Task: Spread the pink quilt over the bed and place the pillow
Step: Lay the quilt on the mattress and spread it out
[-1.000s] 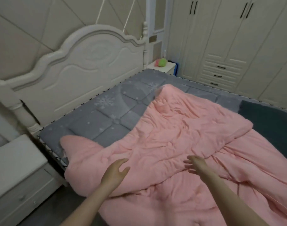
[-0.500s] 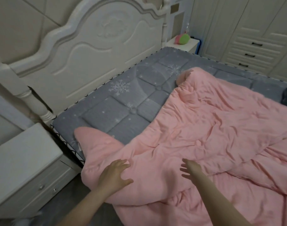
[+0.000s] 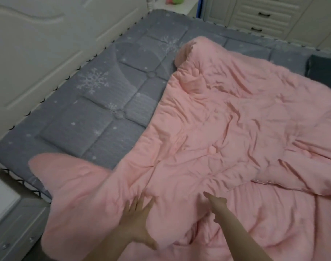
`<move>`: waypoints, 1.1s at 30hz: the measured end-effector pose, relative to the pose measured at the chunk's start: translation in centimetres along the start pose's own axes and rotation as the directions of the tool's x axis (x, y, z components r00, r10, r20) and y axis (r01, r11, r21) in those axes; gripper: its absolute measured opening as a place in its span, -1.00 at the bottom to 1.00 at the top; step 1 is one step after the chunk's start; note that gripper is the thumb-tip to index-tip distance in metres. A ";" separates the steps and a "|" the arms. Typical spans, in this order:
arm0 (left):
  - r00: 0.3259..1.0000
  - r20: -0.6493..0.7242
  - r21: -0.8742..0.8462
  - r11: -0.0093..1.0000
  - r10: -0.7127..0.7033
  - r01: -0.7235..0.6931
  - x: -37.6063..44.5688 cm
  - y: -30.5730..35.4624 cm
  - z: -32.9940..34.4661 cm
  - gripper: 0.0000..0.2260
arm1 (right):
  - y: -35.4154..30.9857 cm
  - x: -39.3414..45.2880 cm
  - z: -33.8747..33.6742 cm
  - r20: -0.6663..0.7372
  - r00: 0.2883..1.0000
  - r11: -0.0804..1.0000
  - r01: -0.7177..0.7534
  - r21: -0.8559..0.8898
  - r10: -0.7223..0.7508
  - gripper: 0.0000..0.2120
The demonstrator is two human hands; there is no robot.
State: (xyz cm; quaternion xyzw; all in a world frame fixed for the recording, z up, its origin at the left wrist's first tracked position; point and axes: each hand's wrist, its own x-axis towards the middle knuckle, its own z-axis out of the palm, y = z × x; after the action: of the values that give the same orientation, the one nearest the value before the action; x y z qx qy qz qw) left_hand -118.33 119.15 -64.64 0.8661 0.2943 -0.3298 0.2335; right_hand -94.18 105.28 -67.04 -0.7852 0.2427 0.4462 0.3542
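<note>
The pink quilt (image 3: 226,117) lies crumpled across the right and near part of the bed, leaving the grey snowflake mattress (image 3: 97,102) bare toward the headboard. One quilt corner (image 3: 53,166) reaches the near left mattress edge, another (image 3: 187,49) curls up further back. My left hand (image 3: 136,217) lies flat on the quilt with fingers spread. My right hand (image 3: 217,202) rests on the quilt just to its right, fingers extended and holding nothing. A dark grey cushion-like thing (image 3: 324,68) shows at the right edge; I cannot tell if it is the pillow.
A white headboard (image 3: 38,44) runs along the left. A white nightstand (image 3: 8,219) stands at the near left beside the bed. White drawers (image 3: 260,14) and a second nightstand with a green and pink object (image 3: 175,0) stand behind the bed.
The view has tilted down and moved closer to the bed. Both hands have slid forward over the quilt and come nearer together, and the left hand's fingers have spread wider.
</note>
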 end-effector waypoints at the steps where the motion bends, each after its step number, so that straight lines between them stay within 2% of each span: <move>1: 1.000 -0.010 0.022 1.000 0.014 -0.014 0.4 -0.4 0.6 0.29 | 0.0 0.6 0.3 -0.005 1.000 1.000 -0.027 0.000 0.027 -0.11; 3: 0.995 -0.090 0.100 0.995 0.037 -0.028 0.8 -1.4 1.6 0.27 | -0.1 1.3 0.7 0.012 0.998 0.998 -0.062 0.014 0.062 -0.13; 4: 0.996 -0.081 0.085 0.996 0.042 -0.035 1.2 -2.0 2.1 0.18 | -0.2 1.4 0.9 0.028 0.998 0.998 -0.057 0.034 0.056 -0.18; 6: 0.998 -0.037 0.081 0.996 0.042 -0.039 1.9 -2.9 2.6 -0.29 | -0.4 1.9 1.2 0.035 0.998 0.995 -0.052 0.089 0.049 -0.33; 7: 0.995 -0.049 0.090 0.992 0.089 -0.084 2.2 -3.5 2.6 -0.53 | -0.7 2.1 1.4 0.035 0.999 0.990 -0.043 0.131 0.039 -0.39; 8: 0.989 -0.099 0.092 0.990 0.114 -0.105 2.2 -3.7 1.8 -0.66 | -1.0 1.8 1.5 0.027 0.999 0.984 -0.025 0.176 0.021 -0.44; 10: 0.986 -0.152 0.063 0.996 0.074 -0.066 3.0 -5.3 0.6 -0.71 | -2.5 1.1 2.1 -0.019 0.999 0.962 0.034 0.271 -0.030 -0.51; 14: 0.945 -0.325 -0.207 0.972 0.035 -0.107 2.4 -6.9 -6.1 -0.78 | -7.2 -1.8 4.6 -0.147 0.985 0.921 0.140 0.364 -0.092 -0.59; 16: 0.905 -0.396 -0.403 0.915 -0.158 -0.017 2.3 -8.2 -11.3 -0.75 | -11.2 -4.9 7.0 -0.234 0.962 0.918 0.216 0.333 -0.142 -0.54; 17: 0.897 -0.398 -0.489 0.872 -0.195 -0.027 2.2 -9.0 -13.1 -0.73 | -13.7 -6.9 8.1 -0.290 0.936 0.921 0.279 0.272 -0.198 -0.51; 18: 0.893 -0.410 -0.505 0.861 -0.187 -0.052 1.9 -10.4 -16.0 -0.70 | -17.0 -9.4 9.4 -0.356 0.894 0.903 0.364 0.228 -0.271 -0.51; 20: 0.831 -0.531 -0.510 0.845 -0.162 -0.162 1.4 -13.8 -21.7 -0.70 | -24.9 -16.5 12.7 -0.404 0.808 0.838 0.522 0.157 -0.428 -0.57; 22: 0.764 -0.617 -0.545 0.804 -0.191 -0.238 1.3 -17.1 -28.1 -0.71 | -33.2 -22.4 15.7 -0.303 0.762 0.725 0.643 0.248 -0.572 -0.63; 23: 0.708 -0.675 -0.534 0.800 -0.208 -0.274 0.5 -19.7 -33.1 -0.74 | -38.0 -26.7 17.9 -0.246 0.713 0.644 0.700 0.310 -0.657 -0.66; 25: 0.579 -0.761 -0.534 0.790 -0.293 -0.302 -1.0 -24.4 -42.6 -0.76 | -45.6 -35.0 21.8 -0.139 0.558 0.491 0.803 0.336 -0.818 -0.75; 26: 0.498 -0.792 -0.536 0.793 -0.353 -0.290 -2.3 -27.9 -48.3 -0.76 | -49.4 -39.8 24.8 -0.058 0.438 0.393 0.851 0.349 -0.897 -0.80; 28: 0.377 -0.815 -0.551 0.790 -0.441 -0.268 -2.9 -33.2 -54.1 -0.77 | -52.8 -45.2 28.8 0.125 0.219 0.249 0.903 0.349 -0.968 -0.74; 29: 0.350 -0.811 -0.568 0.774 -0.469 -0.279 -3.0 -35.5 -55.4 -0.78 | -53.5 -46.9 30.5 0.210 0.160 0.223 0.920 0.321 -0.965 -0.68; 31: 0.362 -0.776 -0.627 0.695 -0.517 -0.352 -2.9 -39.2 -55.6 -0.78 | -53.5 -47.9 33.6 0.297 0.142 0.203 0.961 0.186 -0.944 -0.58; 33: 0.384 -0.727 -0.683 0.652 -0.569 -0.329 -2.5 -42.1 -54.0 -0.77 | -52.3 -46.1 36.0 0.315 0.172 0.211 0.973 0.095 -0.934 -0.59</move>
State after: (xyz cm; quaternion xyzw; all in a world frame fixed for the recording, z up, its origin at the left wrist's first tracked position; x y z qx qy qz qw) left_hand -124.43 180.82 -35.35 0.6884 0.5479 0.3376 0.3346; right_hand -99.07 169.07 -21.69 -0.7046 -0.3886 0.2552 0.5361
